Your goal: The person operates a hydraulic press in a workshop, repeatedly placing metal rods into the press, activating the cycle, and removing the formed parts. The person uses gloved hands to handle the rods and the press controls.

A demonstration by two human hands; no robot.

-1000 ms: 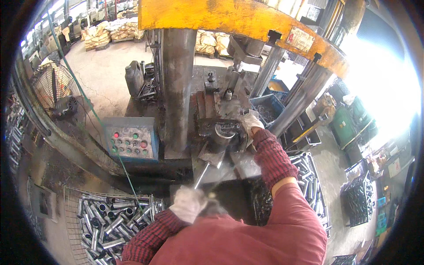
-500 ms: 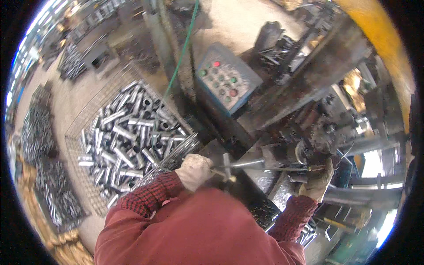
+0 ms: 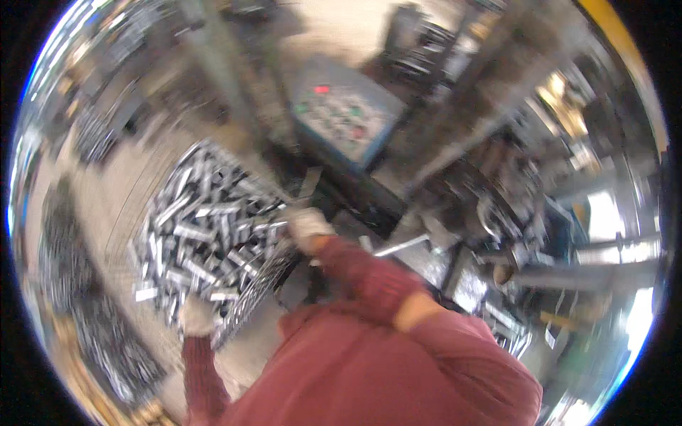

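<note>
A wire basket (image 3: 266, 302) heaped with short shiny metal tubes (image 3: 195, 231) stands to my left. My left hand (image 3: 197, 317), in a pale work glove, is at the basket's near left corner, against the tubes. Across my body reaches my right arm, and my gloved right hand (image 3: 307, 226) is at the right end of the basket's near side. Motion smears the fingers of both hands, so their grip does not show. A bright metal tube or rod (image 3: 401, 246) lies on the machine to the right of my right forearm.
A grey control box (image 3: 348, 117) with red and green buttons stands ahead. Beside it rises a heavy steel beam (image 3: 490, 92). Dark machine parts (image 3: 490, 213) fill the right side. More heaps of metal pieces (image 3: 106, 334) stand at far left.
Both hands have left the rod at the machine and moved left to the basket. My right arm now crosses my body. The view has shifted and blurred.
</note>
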